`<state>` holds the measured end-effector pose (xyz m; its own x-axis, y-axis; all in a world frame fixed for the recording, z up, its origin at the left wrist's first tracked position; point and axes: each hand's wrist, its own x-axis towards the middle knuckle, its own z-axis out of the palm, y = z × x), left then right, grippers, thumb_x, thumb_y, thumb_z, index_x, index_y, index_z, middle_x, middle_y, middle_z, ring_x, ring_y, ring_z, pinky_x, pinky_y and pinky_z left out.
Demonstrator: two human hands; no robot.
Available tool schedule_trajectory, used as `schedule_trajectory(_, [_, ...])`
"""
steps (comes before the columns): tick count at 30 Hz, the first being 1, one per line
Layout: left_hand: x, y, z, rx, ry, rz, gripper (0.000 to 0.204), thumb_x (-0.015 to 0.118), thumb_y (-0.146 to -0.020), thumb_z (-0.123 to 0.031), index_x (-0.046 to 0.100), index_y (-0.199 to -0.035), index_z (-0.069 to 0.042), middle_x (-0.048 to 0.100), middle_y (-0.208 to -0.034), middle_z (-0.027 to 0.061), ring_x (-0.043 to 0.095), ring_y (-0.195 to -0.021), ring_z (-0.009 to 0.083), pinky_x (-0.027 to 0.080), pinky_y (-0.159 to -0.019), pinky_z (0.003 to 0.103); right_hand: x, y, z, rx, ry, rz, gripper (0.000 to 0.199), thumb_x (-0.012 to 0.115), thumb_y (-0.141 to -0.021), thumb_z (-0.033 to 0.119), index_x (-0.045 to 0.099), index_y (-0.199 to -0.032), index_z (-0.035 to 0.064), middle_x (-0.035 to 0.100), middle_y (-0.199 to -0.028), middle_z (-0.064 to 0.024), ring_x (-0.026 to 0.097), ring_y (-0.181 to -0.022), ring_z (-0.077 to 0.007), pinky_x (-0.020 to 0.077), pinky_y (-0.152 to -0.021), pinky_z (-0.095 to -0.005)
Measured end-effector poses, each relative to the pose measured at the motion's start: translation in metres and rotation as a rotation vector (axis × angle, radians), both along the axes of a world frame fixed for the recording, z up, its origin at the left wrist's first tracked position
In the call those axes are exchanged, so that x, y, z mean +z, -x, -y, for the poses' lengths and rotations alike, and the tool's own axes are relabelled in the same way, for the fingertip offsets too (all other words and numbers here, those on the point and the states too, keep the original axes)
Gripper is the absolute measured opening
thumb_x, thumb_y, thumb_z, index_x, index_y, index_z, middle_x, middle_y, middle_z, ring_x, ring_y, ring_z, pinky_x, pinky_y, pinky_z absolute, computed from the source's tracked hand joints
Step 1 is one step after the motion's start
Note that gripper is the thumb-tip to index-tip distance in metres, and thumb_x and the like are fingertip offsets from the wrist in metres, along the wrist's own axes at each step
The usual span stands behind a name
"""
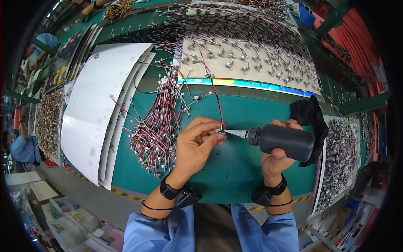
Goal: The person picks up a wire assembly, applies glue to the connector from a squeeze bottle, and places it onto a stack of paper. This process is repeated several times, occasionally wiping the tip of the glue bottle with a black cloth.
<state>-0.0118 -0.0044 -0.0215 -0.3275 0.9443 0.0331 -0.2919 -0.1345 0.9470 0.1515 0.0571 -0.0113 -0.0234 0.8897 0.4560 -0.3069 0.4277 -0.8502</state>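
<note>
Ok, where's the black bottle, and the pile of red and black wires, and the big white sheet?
black bottle (285, 142), head view, on the middle of its dark body.
pile of red and black wires (153, 132), head view, on the thick middle of the heap.
big white sheet (98, 96), head view, on its bare centre.

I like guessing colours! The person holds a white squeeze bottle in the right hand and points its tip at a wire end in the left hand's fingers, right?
Not quite: the head view shows a black squeeze bottle, only its nozzle is white. The right hand does aim it at the wire end pinched by the left hand.
</note>
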Motion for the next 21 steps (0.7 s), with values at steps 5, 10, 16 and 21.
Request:
schedule_trajectory(5, [0.0012,0.0012,0.0000,-0.010,0.015,0.016,0.018,0.055,-0.077,0.011,0.057,-0.095,0.009,0.053,-0.096,0.0103,0.060,-0.076,0.0143,0.050,-0.066,0.021,0.0007,0.0003,-0.0005,-0.010,-0.005,-0.005,0.076,0.075,-0.066,0.042,0.038,-0.117,0.0004,0.040,-0.110,-0.0096,0.052,-0.098,-0.0213,0.0425,-0.090,-0.0344])
schedule_trajectory(10, [0.0017,0.0014,-0.0008,-0.013,0.015,0.027,0.018,0.056,-0.077,0.011,0.057,-0.095,0.009,0.053,-0.094,0.0095,0.060,-0.075,0.0146,0.050,-0.065,0.021,0.0013,-0.0001,-0.0011,-0.018,0.001,-0.006,0.076,0.075,-0.066,0.042,0.038,-0.117,0.0002,0.040,-0.110,-0.0097,0.052,-0.098,-0.0213,0.0434,-0.088,-0.0333])
schedule_trajectory(16, [0.0009,0.0013,-0.0006,-0.015,0.010,0.026,0.019,0.055,-0.078,0.011,0.057,-0.096,0.009,0.052,-0.094,0.0094,0.060,-0.075,0.0148,0.050,-0.066,0.021,0.0012,0.0003,-0.0007,-0.018,0.010,-0.001,0.077,0.075,-0.066,0.043,0.038,-0.117,0.0000,0.040,-0.109,-0.0097,0.052,-0.099,-0.0210,0.0440,-0.087,-0.0326])
schedule_trajectory(21, [0.0018,0.0005,-0.0007,-0.015,0.016,0.038,0.019,0.055,-0.078,0.011,0.057,-0.096,0.009,0.052,-0.094,0.0093,0.060,-0.075,0.0150,0.050,-0.066,0.022,0.0004,0.0005,-0.0004,-0.035,-0.012,0.014,0.078,0.074,-0.065,0.045,0.037,-0.118,-0.0001,0.041,-0.109,-0.0095,0.053,-0.098,-0.0208,0.0443,-0.086,-0.0325])
